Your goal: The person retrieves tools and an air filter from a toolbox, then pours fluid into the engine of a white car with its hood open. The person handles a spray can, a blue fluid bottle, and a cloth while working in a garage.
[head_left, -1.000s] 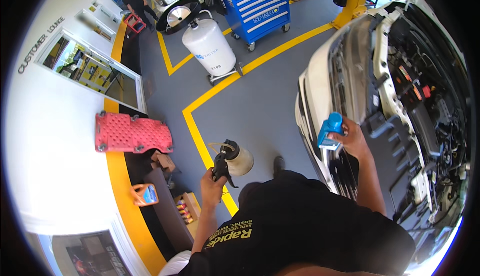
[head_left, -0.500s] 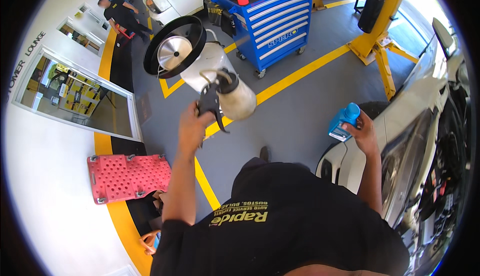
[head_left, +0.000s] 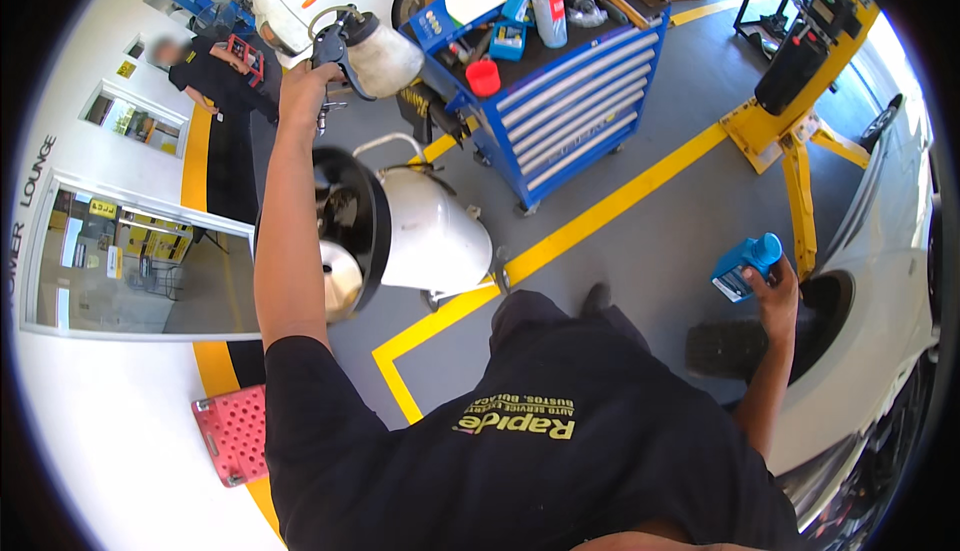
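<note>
My left hand [head_left: 303,96] is stretched far forward and closed round the black grip of a spray gun [head_left: 334,49]. Joined to that gun is a cloudy, off-white cup [head_left: 385,57], held up near the front of the white car. At my right side, my right hand [head_left: 778,303] grips a small blue plastic bottle [head_left: 738,273] with a blue cap, tilted. Below my left arm stands a white oil drain tank [head_left: 432,236] with a wide black catch pan [head_left: 378,226], partly hidden by that arm.
A blue tool cabinet [head_left: 575,126] stands ahead, its top loaded with a spray can [head_left: 547,6], boxes and tools. A yellow lift post [head_left: 800,111] and a pale car [head_left: 880,301] are on the right. A person [head_left: 215,76] carries something red at far left; a red creeper [head_left: 232,436] lies near the wall.
My left hand has moved forward and up with the spray gun. I have come closer to the tool cabinet and drain tank. The blue bottle stays in my right hand.
</note>
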`<action>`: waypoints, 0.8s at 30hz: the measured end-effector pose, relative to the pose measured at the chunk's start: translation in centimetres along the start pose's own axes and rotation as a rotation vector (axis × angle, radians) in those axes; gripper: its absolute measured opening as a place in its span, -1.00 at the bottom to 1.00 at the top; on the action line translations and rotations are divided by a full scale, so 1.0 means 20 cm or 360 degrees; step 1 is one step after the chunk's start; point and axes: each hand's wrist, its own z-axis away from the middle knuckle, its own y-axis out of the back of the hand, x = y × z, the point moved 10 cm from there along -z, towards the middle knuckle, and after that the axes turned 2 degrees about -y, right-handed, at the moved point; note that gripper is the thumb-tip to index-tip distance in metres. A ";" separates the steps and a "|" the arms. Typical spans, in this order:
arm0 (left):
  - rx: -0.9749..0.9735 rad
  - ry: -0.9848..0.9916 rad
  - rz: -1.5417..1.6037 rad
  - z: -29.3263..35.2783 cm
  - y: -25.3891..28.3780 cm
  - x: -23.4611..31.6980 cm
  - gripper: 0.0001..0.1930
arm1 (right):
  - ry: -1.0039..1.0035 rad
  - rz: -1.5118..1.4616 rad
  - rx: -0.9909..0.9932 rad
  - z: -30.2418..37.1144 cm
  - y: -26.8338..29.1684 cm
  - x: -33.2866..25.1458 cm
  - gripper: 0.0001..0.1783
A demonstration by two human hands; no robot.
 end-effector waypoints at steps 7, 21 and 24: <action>0.0164 0.0228 -0.0170 -0.90 -0.26 -0.63 -0.71 | -0.0064 0.0205 -0.0059 -0.70 -0.26 -0.22 -0.22; -0.0182 0.0107 0.0079 -1.51 -0.87 -1.09 -0.69 | -0.0306 0.0180 -0.0193 -1.36 -0.89 -0.52 -0.31; -0.0225 0.0180 0.0083 -1.53 -0.94 -1.11 -0.69 | -0.0318 0.0191 -0.0212 -1.45 -0.93 -0.55 -0.29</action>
